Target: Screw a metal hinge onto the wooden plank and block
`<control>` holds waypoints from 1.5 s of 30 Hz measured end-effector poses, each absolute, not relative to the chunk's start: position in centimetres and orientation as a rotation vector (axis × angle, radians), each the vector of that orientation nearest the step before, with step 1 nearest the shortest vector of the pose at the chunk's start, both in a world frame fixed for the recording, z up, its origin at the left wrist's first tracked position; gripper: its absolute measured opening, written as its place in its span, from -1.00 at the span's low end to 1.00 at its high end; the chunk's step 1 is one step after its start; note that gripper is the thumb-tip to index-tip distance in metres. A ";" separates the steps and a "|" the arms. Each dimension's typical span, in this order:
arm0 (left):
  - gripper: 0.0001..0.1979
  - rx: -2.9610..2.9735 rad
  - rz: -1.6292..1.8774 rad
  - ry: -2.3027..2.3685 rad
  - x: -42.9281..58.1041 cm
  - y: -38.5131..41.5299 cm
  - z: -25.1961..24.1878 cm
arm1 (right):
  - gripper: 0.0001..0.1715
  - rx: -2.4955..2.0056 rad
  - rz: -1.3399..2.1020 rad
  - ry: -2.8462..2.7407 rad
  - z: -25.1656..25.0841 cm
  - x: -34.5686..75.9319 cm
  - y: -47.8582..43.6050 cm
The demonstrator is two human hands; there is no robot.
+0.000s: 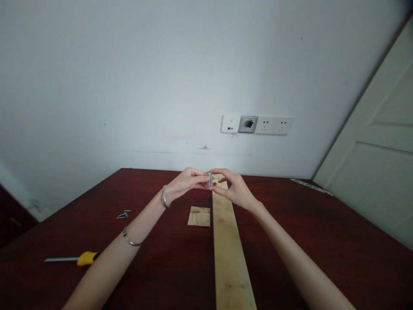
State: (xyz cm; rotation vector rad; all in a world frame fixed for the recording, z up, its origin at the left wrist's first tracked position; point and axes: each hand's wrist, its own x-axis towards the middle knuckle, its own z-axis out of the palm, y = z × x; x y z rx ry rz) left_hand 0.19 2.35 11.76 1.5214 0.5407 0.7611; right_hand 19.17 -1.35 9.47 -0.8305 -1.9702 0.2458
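A small silver metal piece (pixel 209 179), which looks like a folded hinge, is held upright between both hands above the far end of a long wooden board (pixel 227 241). My left hand (pixel 188 182) pinches it from the left side. From the right, my right hand (pixel 234 187) grips its top and bottom between finger and thumb. Below the hands, a small square wood piece (pixel 199 216) lies just left of the board. Several screws (pixel 123 214) rest on the table left of my left forearm. A screwdriver (pixel 86 258) with a yellow handle is partly hidden behind that forearm.
The dark red table (pixel 155 267) meets a white wall (pixel 161 86) at its far edge. Sockets and a switch panel (pixel 258 125) are set in the wall. A pale strip (pixel 310 186) lies at the far right of the table, near a white door (pixel 377 172).
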 end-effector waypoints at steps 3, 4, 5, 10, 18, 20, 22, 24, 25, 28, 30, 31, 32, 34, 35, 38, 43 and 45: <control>-0.80 1.453 0.775 0.512 0.2 2.2 11.6 | -0.51 -0.839 0.308 -1.943 9.6 19.3 -1.5; -0.80 1.435 0.783 0.503 0.3 2.2 11.6 | -0.51 -0.831 0.333 -1.930 9.7 19.3 -1.5; -0.81 1.420 0.788 0.493 0.3 2.1 11.6 | -0.51 -0.816 0.355 -1.918 9.7 19.4 -1.6; -0.79 1.338 0.806 0.431 0.4 1.9 11.5 | -0.52 -0.757 0.398 -1.893 10.1 19.7 -1.6; -0.82 1.340 0.891 0.444 0.9 1.7 11.0 | -0.53 -0.839 0.251 -1.993 10.6 20.4 -1.9; -0.81 1.368 0.910 0.456 1.0 1.7 10.8 | -0.51 -0.869 0.191 -2.026 10.7 20.7 -1.9; -0.80 1.393 0.918 0.470 1.1 1.8 10.6 | -0.48 -0.883 0.147 -2.045 10.8 21.0 -1.9; -0.78 1.405 0.920 0.483 1.3 1.8 10.4 | -0.45 -0.890 0.122 -2.059 10.8 21.1 -1.9; -0.77 1.405 0.922 0.487 1.3 1.8 10.3 | -0.44 -0.892 0.112 -2.065 10.7 21.1 -1.9; -0.76 1.389 0.949 0.489 1.4 2.0 9.9 | -0.45 -0.891 0.074 -2.076 10.5 21.0 -1.8; -0.75 1.371 0.973 0.476 1.5 2.1 9.7 | -0.44 -0.878 0.035 -2.078 10.3 20.8 -1.8; -0.74 1.362 0.986 0.469 1.5 2.0 9.7 | -0.44 -0.869 0.008 -2.082 10.2 20.8 -1.8; -0.74 1.356 1.000 0.465 1.6 2.0 9.6 | -0.43 -0.860 -0.026 -2.087 10.1 20.7 -1.8; -0.74 1.363 1.029 0.479 1.7 1.9 9.6 | -0.43 -0.843 -0.104 -2.095 10.0 20.6 -1.8; -0.74 1.384 1.047 0.501 1.8 1.8 9.6 | -0.43 -0.837 -0.145 -2.095 10.0 20.5 -1.8; -0.77 1.542 1.130 0.598 2.0 1.6 9.8 | -0.45 -0.847 -0.259 -2.092 10.1 20.3 -1.9; -0.79 1.756 1.307 0.725 2.1 1.2 10.3 | -0.50 -0.916 -0.393 -2.082 10.5 19.9 -2.3; -0.79 1.779 1.260 0.740 2.3 1.0 10.4 | -0.52 -0.933 -0.440 -2.085 10.6 19.7 -2.4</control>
